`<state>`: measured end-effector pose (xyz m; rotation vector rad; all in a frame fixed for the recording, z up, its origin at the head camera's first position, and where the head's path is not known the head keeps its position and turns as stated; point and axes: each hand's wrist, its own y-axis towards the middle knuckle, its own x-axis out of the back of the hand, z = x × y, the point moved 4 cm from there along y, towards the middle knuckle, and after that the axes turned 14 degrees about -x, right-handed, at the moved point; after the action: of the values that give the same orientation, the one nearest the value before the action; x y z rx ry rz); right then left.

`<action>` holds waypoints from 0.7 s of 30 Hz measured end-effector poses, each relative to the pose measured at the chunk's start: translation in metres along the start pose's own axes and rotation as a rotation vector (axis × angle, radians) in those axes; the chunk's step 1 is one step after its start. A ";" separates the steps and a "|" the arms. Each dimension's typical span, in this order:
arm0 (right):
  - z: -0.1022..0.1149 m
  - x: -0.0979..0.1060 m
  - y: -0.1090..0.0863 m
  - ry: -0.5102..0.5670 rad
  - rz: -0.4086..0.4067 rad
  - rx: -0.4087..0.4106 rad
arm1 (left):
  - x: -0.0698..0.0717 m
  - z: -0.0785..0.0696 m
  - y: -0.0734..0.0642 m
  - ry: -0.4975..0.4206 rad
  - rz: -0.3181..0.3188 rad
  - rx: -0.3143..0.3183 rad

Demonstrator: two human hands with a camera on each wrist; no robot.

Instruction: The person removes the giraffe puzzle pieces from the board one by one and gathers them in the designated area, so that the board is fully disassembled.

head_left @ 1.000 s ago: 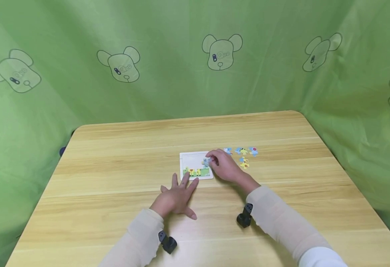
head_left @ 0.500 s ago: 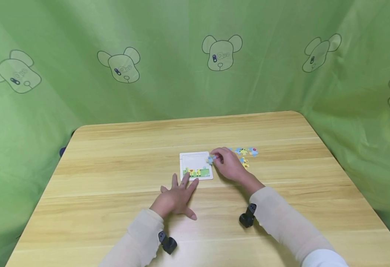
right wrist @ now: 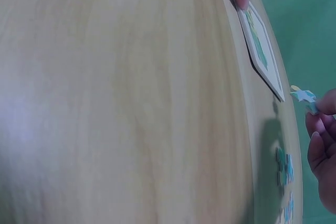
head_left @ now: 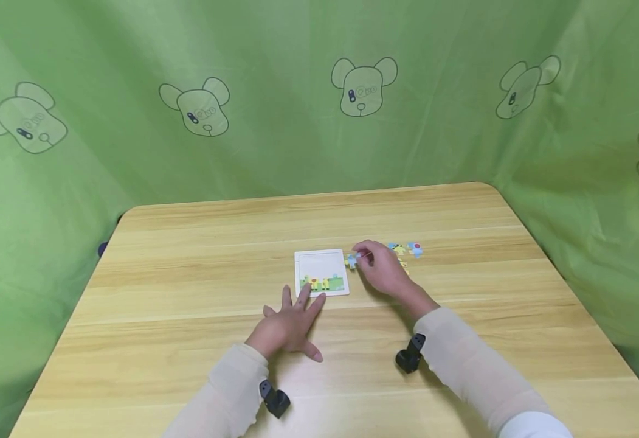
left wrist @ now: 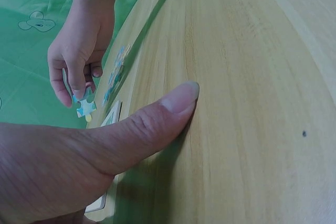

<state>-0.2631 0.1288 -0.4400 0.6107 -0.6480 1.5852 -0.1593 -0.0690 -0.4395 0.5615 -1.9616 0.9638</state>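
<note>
My right hand (head_left: 382, 269) pinches a light-blue puzzle piece (head_left: 352, 261) with a yellow tab, just off the right edge of the puzzle frame. In the left wrist view that puzzle piece (left wrist: 85, 107) hangs from the fingertips, and the right wrist view shows it raised above the table. The white puzzle frame (head_left: 319, 252) has joined green and yellow pieces (head_left: 327, 283) along its bottom and a bare white area above. My left hand (head_left: 289, 325) lies with fingers spread, its fingertips on the frame's lower edge.
Several loose puzzle pieces (head_left: 414, 249) lie right of the frame, some partly hidden behind my right hand. The wooden table (head_left: 215, 255) carries everything. A green curtain (head_left: 275, 146) with printed bear heads surrounds its back and sides.
The right hand has drawn the blue piece out of the frame's right side and moved it rightward. The left hand has stayed on the frame.
</note>
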 end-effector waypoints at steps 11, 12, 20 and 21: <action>-0.015 0.017 -0.003 0.025 -0.046 -0.087 | -0.001 0.001 0.001 -0.004 0.002 0.006; -0.016 0.019 -0.004 0.024 -0.057 -0.088 | -0.001 0.001 0.001 -0.005 0.000 0.006; -0.033 0.034 -0.004 0.057 -0.098 -0.097 | -0.003 0.001 0.001 -0.011 -0.001 0.010; -0.035 0.035 -0.004 0.058 -0.094 -0.107 | -0.003 0.001 0.001 -0.010 -0.002 0.010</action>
<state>-0.2633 0.1787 -0.4394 0.5066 -0.6472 1.4656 -0.1591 -0.0695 -0.4424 0.5747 -1.9660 0.9718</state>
